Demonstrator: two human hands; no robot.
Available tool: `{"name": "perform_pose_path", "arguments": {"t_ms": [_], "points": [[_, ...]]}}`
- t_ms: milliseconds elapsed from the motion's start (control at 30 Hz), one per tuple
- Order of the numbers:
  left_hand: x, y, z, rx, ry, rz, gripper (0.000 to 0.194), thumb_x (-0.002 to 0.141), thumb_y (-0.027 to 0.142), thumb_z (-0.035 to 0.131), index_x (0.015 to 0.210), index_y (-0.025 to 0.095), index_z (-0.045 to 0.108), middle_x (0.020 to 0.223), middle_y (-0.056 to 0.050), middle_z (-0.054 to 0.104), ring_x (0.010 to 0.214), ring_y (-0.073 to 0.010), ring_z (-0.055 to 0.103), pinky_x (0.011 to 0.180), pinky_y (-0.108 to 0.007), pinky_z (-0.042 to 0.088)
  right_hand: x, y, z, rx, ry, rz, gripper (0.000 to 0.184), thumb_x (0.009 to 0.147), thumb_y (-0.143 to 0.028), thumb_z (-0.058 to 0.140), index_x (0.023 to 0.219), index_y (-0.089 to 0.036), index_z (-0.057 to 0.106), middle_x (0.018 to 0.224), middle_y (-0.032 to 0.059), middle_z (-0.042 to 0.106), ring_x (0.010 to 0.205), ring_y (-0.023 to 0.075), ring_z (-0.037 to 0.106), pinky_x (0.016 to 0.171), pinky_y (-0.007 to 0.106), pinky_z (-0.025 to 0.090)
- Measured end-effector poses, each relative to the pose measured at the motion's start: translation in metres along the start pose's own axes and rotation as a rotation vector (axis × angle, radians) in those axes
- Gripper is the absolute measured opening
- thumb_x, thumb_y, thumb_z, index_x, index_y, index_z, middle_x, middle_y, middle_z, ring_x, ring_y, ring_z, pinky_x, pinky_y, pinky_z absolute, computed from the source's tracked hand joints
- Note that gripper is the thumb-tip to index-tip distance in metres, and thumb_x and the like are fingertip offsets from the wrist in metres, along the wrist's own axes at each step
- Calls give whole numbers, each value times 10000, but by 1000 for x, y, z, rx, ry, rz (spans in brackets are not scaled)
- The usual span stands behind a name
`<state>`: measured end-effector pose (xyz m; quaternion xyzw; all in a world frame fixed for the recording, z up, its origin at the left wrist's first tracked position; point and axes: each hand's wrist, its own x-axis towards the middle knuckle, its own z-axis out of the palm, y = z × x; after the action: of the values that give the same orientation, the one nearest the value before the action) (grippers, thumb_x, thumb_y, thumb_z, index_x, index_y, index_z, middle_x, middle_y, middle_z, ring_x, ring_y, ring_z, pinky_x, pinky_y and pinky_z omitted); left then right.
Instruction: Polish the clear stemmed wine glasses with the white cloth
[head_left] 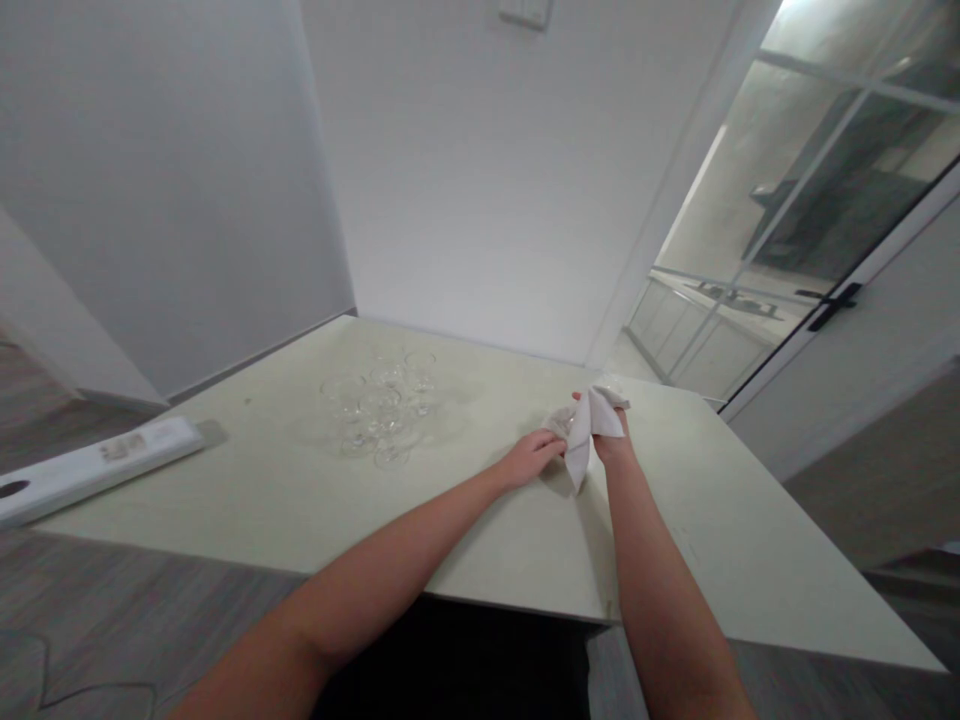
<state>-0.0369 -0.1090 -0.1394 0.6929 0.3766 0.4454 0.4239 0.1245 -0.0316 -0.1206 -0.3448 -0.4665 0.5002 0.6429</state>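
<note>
My right hand [611,435] is closed on a white cloth [589,430] that hangs down from it above the pale table [465,520]. My left hand [532,455] is closed around a clear glass [559,422], held against the cloth. Both hands are right of the table's middle. Several clear stemmed glasses [379,405] stand grouped on the table to the left of my hands.
A long white box [97,465] lies at the table's left edge, partly overhanging. White walls meet at a corner behind the table. A glass door with a black handle [832,305] is at the right. Grey wood floor surrounds the table.
</note>
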Motion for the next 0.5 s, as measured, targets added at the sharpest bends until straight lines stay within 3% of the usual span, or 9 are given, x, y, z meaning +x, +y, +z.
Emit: {"name": "perform_pose_path", "arguments": {"t_ms": [67, 133, 267, 367, 500], "points": [[3, -3, -4, -71, 159, -107, 311, 879, 468, 460, 886, 169, 547, 842, -36, 609, 774, -151, 581, 725, -298, 467, -2, -3, 4, -12, -60, -6, 280, 623, -349, 737, 843, -205, 640, 812, 3, 713, 701, 166, 632, 607, 271, 491], [5, -7, -7, -82, 247, -140, 353, 833, 496, 540, 981, 177, 505, 868, -29, 600, 719, -136, 575, 666, -279, 464, -5, -4, 7, -27, -136, 5, 300, 611, -332, 762, 857, -214, 637, 830, 2, 717, 716, 165, 642, 618, 267, 503], [6, -13, -11, 47, 217, -66, 398, 767, 468, 640, 997, 156, 547, 933, -47, 606, 729, -129, 562, 679, -269, 455, -14, -5, 15, -26, -236, 88, 406, 600, -344, 783, 949, -228, 611, 870, 14, 727, 732, 190, 666, 651, 311, 537], [8, -16, -12, 102, 167, -28, 342, 797, 482, 594, 844, 143, 587, 772, -21, 590, 678, -127, 534, 648, -259, 429, -19, -7, 19, -25, -274, 143, 486, 566, -314, 807, 993, -225, 594, 853, 24, 734, 728, 203, 673, 666, 330, 542], [11, -16, -13, -20, 123, -135, 385, 851, 525, 469, 745, 161, 538, 593, 30, 497, 537, -109, 480, 526, -236, 371, -20, -7, 23, 33, -325, 150, 450, 663, -413, 722, 1057, -232, 603, 883, 33, 729, 774, 220, 677, 691, 354, 543]]}}
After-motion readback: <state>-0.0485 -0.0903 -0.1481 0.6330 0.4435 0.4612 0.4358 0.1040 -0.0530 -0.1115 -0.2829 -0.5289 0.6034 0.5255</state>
